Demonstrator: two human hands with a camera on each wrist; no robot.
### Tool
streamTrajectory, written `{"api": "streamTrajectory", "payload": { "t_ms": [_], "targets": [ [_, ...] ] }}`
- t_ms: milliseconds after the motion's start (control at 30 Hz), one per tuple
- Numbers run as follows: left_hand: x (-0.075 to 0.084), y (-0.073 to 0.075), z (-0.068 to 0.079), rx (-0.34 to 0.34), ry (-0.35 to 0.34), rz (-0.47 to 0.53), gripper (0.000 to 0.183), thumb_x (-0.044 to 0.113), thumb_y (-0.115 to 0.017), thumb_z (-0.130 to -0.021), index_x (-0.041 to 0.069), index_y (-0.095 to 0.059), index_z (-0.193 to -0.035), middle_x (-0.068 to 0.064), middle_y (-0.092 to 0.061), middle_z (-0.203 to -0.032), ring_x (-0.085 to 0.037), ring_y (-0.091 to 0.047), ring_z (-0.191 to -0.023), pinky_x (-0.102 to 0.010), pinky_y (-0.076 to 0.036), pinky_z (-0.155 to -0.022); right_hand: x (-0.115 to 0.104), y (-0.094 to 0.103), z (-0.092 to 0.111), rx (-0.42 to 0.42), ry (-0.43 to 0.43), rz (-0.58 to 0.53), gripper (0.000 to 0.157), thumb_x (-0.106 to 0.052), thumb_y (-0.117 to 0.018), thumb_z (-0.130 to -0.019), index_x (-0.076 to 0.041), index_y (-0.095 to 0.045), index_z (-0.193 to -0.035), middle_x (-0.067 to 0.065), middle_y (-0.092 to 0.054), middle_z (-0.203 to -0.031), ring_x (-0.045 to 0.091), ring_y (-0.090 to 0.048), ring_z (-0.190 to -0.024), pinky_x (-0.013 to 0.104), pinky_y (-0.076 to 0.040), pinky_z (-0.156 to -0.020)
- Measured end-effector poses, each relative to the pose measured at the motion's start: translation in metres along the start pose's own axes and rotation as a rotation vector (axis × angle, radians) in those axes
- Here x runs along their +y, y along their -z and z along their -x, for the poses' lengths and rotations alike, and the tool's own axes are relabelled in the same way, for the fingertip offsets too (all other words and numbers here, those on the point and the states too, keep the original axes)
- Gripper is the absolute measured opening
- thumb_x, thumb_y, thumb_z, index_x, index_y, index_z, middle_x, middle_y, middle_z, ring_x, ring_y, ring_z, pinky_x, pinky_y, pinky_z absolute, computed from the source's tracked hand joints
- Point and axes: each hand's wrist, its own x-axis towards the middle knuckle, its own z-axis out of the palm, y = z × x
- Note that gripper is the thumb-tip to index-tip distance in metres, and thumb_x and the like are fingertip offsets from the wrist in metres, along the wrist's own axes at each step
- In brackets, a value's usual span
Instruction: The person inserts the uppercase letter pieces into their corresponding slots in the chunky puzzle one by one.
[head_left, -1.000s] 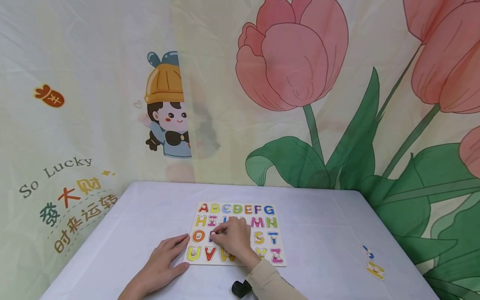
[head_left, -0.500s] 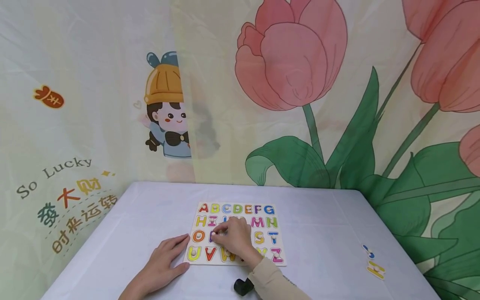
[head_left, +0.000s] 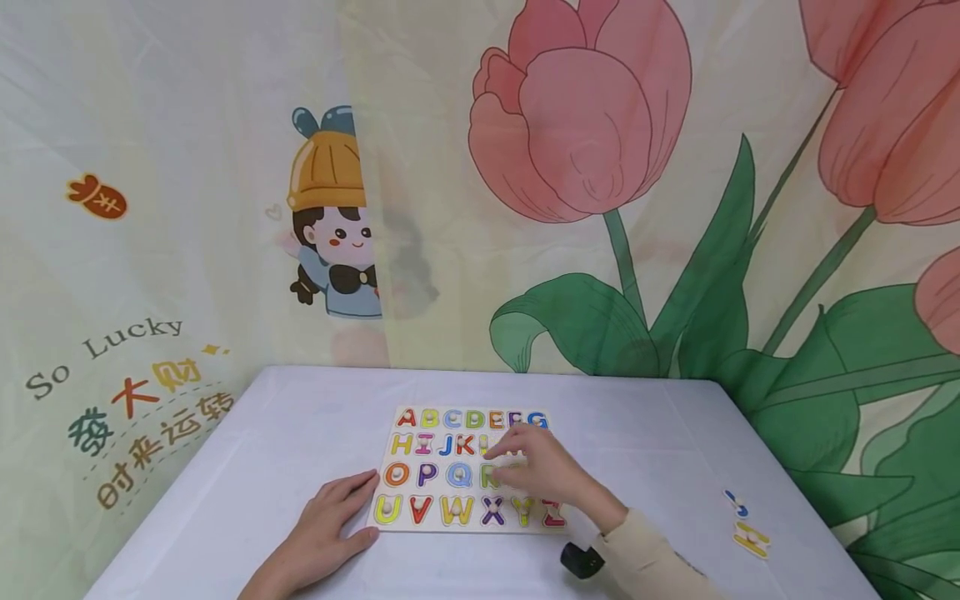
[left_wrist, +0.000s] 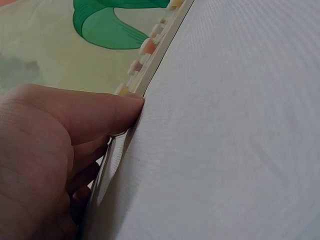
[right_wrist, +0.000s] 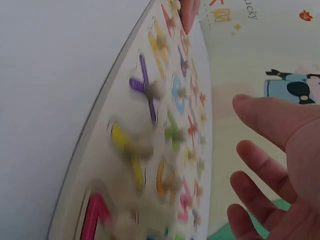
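A white alphabet puzzle board [head_left: 442, 459] lies flat on the table, its colourful letter pieces fitted with small knobs. My left hand [head_left: 322, 525] rests at the board's left edge; in the left wrist view its thumb [left_wrist: 115, 112] touches the board's side. Over the board's right part hovers my right hand [head_left: 551, 471], holding nothing, and the right wrist view shows its fingers apart and slightly bent. Left of that hand, the purple P [head_left: 427, 475] and light blue Q [head_left: 459, 476] sit in their row. The hand hides some letters, and the green R [head_left: 487, 476] is partly covered.
On the table's right side lie a small blue piece [head_left: 737, 504] and a yellow piece [head_left: 752, 540]. The white-covered table [head_left: 637, 433] backs onto a printed curtain [head_left: 435, 167]. A black device [head_left: 582, 561] is at my right wrist.
My right hand has let go of the purple P and moved right, uncovering the J, K, Q and X. The left hand stays in place.
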Motion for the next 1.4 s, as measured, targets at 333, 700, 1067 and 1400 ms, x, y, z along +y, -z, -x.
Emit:
{"api": "streamTrajectory", "payload": {
  "t_ms": [333,700,1067,1400],
  "targets": [
    [0.003,0.002,0.0,0.014,-0.015,-0.004,0.077,0.045,-0.078,-0.094,0.017,-0.05,-0.161,0.002,-0.046,-0.164,-0.029,-0.038,-0.149,-0.06,-0.036,-0.114,0.091,0.096,0.084,0.018,-0.016,0.126,0.022,-0.022,-0.087,-0.091,-0.021,-0.084,-0.112,-0.007,-0.07,-0.1,0.019,-0.064,-0.096,0.035,-0.056,-0.082],
    [0.003,0.001,-0.001,0.009,-0.005,-0.01,0.078,0.045,-0.077,-0.093,0.018,-0.05,-0.161,0.003,-0.046,-0.164,-0.028,-0.037,-0.15,-0.059,-0.036,-0.113,0.177,0.168,0.166,0.074,0.016,0.146,0.018,-0.015,-0.082,-0.094,-0.013,-0.081,-0.113,-0.004,-0.072,-0.104,0.003,-0.064,-0.096,0.025,-0.054,-0.071],
    [0.001,-0.001,0.001,0.001,0.001,0.002,0.078,0.045,-0.077,-0.093,0.017,-0.049,-0.161,0.002,-0.046,-0.164,-0.029,-0.037,-0.15,-0.061,-0.036,-0.114,0.23,0.195,0.202,-0.033,0.037,0.037,0.021,-0.001,-0.074,-0.097,-0.003,-0.078,-0.117,-0.004,-0.075,-0.11,-0.003,-0.065,-0.098,0.024,-0.056,-0.071],
    [0.002,0.001,0.0,-0.011,0.025,0.002,0.079,0.046,-0.078,-0.093,0.02,-0.049,-0.161,0.004,-0.045,-0.164,-0.027,-0.036,-0.15,-0.061,-0.035,-0.115,0.235,0.192,0.206,-0.029,0.03,-0.009,0.021,0.005,-0.074,-0.095,-0.006,-0.081,-0.112,-0.007,-0.07,-0.109,-0.007,-0.06,-0.099,0.023,-0.056,-0.069]
  ]
}}
